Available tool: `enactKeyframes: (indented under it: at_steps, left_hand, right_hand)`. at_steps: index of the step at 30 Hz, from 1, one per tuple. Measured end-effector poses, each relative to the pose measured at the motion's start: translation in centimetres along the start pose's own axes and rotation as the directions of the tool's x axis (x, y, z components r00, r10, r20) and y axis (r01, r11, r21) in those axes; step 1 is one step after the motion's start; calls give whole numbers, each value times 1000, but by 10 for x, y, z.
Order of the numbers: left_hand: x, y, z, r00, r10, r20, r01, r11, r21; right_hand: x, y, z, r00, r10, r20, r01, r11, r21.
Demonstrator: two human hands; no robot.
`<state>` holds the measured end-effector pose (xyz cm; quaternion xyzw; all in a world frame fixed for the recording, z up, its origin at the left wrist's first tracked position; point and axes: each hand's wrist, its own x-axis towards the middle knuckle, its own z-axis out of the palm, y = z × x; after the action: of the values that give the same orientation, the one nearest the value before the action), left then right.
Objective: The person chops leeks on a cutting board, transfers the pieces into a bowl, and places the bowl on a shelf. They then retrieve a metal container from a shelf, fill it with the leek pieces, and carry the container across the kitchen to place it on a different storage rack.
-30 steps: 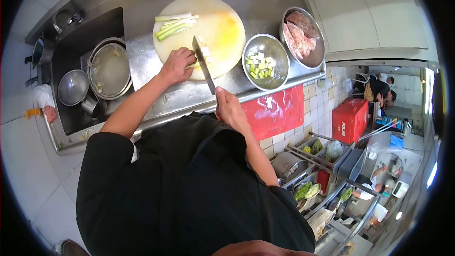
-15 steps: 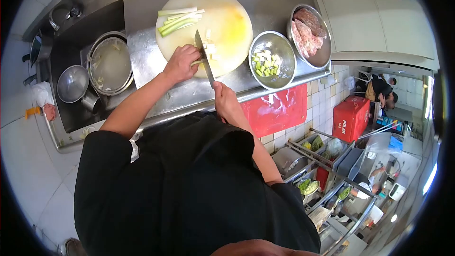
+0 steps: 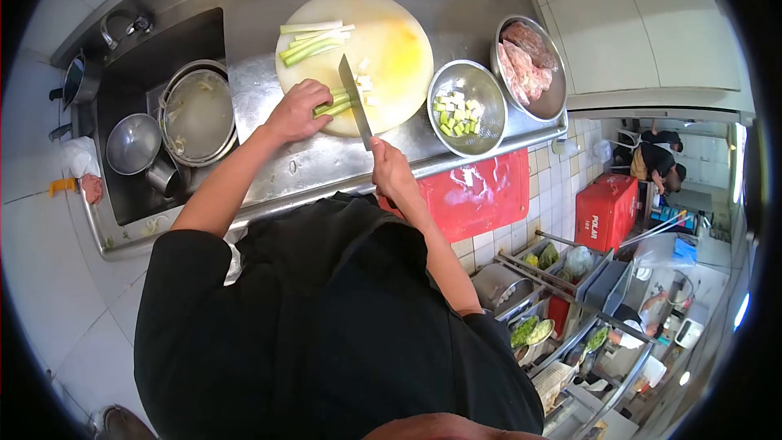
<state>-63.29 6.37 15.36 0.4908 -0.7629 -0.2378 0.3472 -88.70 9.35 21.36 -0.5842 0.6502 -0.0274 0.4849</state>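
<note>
My right hand (image 3: 393, 171) is closed round the handle of a kitchen knife (image 3: 356, 102). Its long blade points away from me over the round white cutting board (image 3: 399, 28). Left of the blade, my left hand (image 3: 298, 112) grips green-and-white vegetable stalks (image 3: 336, 103), whose ends reach to the blade. Small cut pieces (image 3: 365, 82) lie just right of the knife. More long stalks (image 3: 314, 41) rest at the board's far left. A metal bowl (image 3: 468, 75) beside the board holds green and white chunks (image 3: 459, 118).
Raw meat (image 3: 525, 61) fills a second metal bowl (image 3: 554, 102) at the right. The sink (image 3: 114, 200) on the left contains pots and a strainer (image 3: 130, 144). A red board (image 3: 476, 195) stands below the counter edge. Shelving (image 3: 562, 285) and other people (image 3: 656, 159) are farther right.
My left hand has shifted left, away from the blade, exposing more of the stalks. The knife stays at nearly the same place on the board. The view has shifted slightly.
</note>
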Motion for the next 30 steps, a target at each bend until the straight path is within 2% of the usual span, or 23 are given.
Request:
enactKeyframes:
  at_steps: [4,11,15,19,23,24,27,30]
  left_hand:
    - [3,-6,7,998,56,1,-56,998,10]
    - [7,-7,10,999,26,38,-26,1000,14]
    - [8,-11,13,999,30,35,-30,1000,4]
    - [7,-10,14,1000,29,9,-29,1000,-10]
    - [1,-11,22,999,13,-35,-14,999,-47]
    - [2,-10,23,999,4,-34,-6,999,-48]
    - [2,-7,14,999,-16,-31,15,999,-36]
    - [-7,-2,6,995,-5,-96,2,1000,-31]
  right_hand:
    - [-5,1,-6,1000,-9,-8,9,1000,29]
    - [-43,-16,-10,999,-49,18,47,994,99]
    - [-45,-18,-11,998,20,65,-22,1000,21]
    - [-48,-19,-10,998,14,55,-14,1000,-7]
    - [-22,-24,8,994,-108,0,108,991,-80]
    - [-13,-22,16,983,-170,-65,160,977,-140]
    - [-8,-17,19,986,-151,-76,138,977,-163]
    - [-7,-8,19,977,-185,-106,177,981,-73]
